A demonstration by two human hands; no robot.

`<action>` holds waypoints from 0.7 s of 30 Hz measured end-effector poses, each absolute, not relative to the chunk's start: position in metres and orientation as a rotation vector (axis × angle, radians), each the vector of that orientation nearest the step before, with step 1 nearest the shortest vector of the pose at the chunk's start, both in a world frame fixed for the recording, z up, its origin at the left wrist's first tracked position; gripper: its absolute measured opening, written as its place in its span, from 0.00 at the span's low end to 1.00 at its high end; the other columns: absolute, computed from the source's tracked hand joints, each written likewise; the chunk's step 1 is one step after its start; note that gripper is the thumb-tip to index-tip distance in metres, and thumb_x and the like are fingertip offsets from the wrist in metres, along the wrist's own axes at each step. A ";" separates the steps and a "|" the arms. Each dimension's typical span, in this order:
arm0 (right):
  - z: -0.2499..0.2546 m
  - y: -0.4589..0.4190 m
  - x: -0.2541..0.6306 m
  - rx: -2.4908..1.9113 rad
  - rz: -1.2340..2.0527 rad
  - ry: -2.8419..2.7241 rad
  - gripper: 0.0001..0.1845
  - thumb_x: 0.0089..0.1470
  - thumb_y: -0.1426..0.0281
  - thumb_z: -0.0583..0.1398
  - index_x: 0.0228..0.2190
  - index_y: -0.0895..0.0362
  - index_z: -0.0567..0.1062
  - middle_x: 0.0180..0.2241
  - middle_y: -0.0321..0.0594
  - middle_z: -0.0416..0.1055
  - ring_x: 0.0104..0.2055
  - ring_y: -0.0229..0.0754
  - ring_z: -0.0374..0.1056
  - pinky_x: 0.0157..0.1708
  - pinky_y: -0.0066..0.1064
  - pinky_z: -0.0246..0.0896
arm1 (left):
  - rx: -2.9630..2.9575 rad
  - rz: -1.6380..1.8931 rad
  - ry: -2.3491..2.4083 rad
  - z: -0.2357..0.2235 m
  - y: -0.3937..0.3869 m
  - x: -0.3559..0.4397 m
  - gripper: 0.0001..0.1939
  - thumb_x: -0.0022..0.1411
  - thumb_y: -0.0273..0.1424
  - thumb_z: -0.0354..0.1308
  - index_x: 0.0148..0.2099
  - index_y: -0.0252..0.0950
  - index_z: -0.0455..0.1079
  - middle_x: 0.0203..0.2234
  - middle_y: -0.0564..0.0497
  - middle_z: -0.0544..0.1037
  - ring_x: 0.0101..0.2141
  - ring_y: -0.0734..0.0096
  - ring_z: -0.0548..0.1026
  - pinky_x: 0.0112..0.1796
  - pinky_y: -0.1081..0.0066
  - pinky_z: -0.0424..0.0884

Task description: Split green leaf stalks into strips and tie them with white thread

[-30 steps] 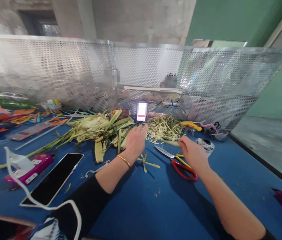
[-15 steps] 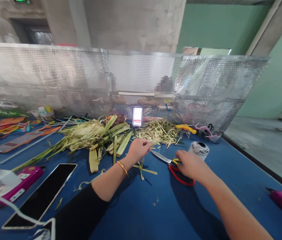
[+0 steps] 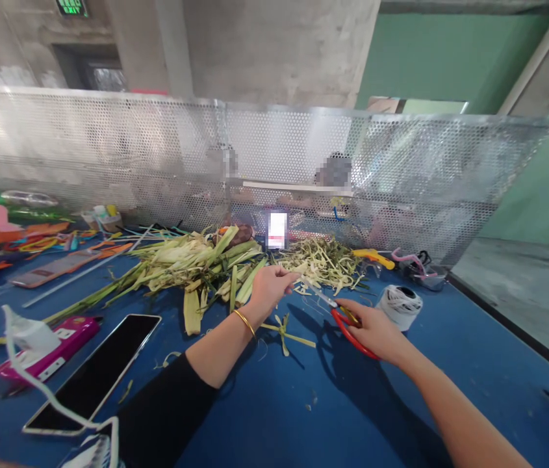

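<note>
"Any writing you can read?"

"Just the green sign (image 3: 72,8) high on the left: EXIT, with blurred characters above it. The lit screen (image 3: 278,225) behind the leaves is masked, with a reddish band low down that I can't make out. The magenta block (image 3: 72,351) on the left has white patches, but any lettering is too small."

"And the scissors (image 3: 323,295)?"

"In the right hand (image 3: 374,328), fingers wrapped around the red and yellow handles. The blades point at the left hand (image 3: 271,286), their tips just beside its fingertips. No brand mark shows on them."

"What's the left one doing?"

"Thumb and fingers pinched together. Whatever is between them is too small to tell."

"What's around them?"

"A knotted leaf strip (image 3: 282,332) lies on the blue desk (image 3: 274,416), below and between the hands. The heap of shredded leaves (image 3: 329,263) is beyond them, and a white spool (image 3: 402,309) stands just beside the right hand, without readable print."
</note>
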State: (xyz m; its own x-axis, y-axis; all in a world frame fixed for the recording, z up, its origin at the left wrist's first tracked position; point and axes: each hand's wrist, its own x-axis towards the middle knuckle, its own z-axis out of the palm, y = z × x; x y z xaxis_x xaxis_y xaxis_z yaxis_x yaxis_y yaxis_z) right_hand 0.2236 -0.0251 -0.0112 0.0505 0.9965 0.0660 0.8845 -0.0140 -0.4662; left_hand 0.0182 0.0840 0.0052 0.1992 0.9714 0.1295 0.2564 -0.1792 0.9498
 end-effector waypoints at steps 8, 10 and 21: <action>-0.012 -0.027 0.211 -1.467 0.807 -1.470 0.34 0.39 0.54 0.64 0.47 0.55 0.68 0.29 0.36 0.70 0.32 0.41 0.67 0.32 0.30 0.64 | 1.441 1.151 1.094 0.004 0.086 0.019 0.09 0.46 0.35 0.64 0.29 0.33 0.76 0.19 0.54 0.74 0.15 0.82 0.60 0.20 0.76 0.59; -0.012 -0.030 0.208 -1.506 0.724 -1.498 0.34 0.39 0.56 0.65 0.48 0.54 0.68 0.30 0.35 0.70 0.33 0.41 0.67 0.32 0.30 0.63 | 1.395 1.159 1.086 0.007 0.084 0.020 0.08 0.46 0.33 0.64 0.28 0.32 0.75 0.19 0.54 0.74 0.15 0.82 0.60 0.20 0.77 0.58; -0.005 -0.035 0.194 -1.608 0.555 -1.596 0.24 0.45 0.57 0.62 0.43 0.55 0.74 0.27 0.35 0.71 0.28 0.40 0.65 0.30 0.29 0.62 | 1.270 1.048 1.038 0.016 0.071 0.025 0.11 0.44 0.35 0.66 0.25 0.30 0.73 0.17 0.53 0.72 0.15 0.85 0.56 0.17 0.78 0.50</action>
